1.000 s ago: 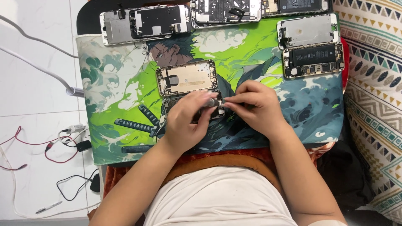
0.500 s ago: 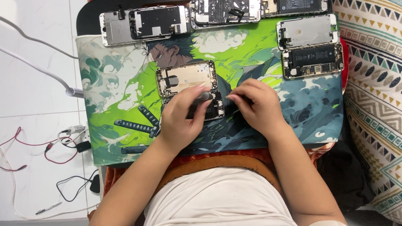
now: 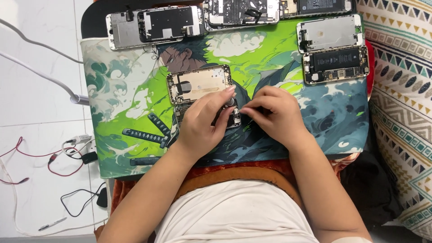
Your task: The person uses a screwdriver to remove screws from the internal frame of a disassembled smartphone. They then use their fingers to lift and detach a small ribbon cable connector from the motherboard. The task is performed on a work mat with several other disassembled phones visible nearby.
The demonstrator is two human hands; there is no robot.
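One opened phone (image 3: 202,92) at the middle of the mat (image 3: 117,99), back shell up top, lower half hidden under both hands, so laid flat and square to the body for close work. Left hand (image 3: 202,123) pressed down over the phone's lower part, fingers spread and forefinger stretched to the right edge, seemingly to pin it steady. Right hand (image 3: 274,114) curled in from the right, fingertips pinched together at that same edge as if around something very small; whether anything is truly gripped, impossible to tell. Just left of the left hand, dark printed sword shapes on the mat, no tools. Farther out, four more gutted phones: two in a row along the mat's top edge (image 3: 157,24), two stacked at the upper right (image 3: 335,47), kept well apart from the working spot, likely as spares or waiting units. Off the mat to the left, white floor tiles with red wires (image 3: 40,157) and a grey cable (image 3: 40,72). To the right, a patterned cushion (image 3: 400,112).
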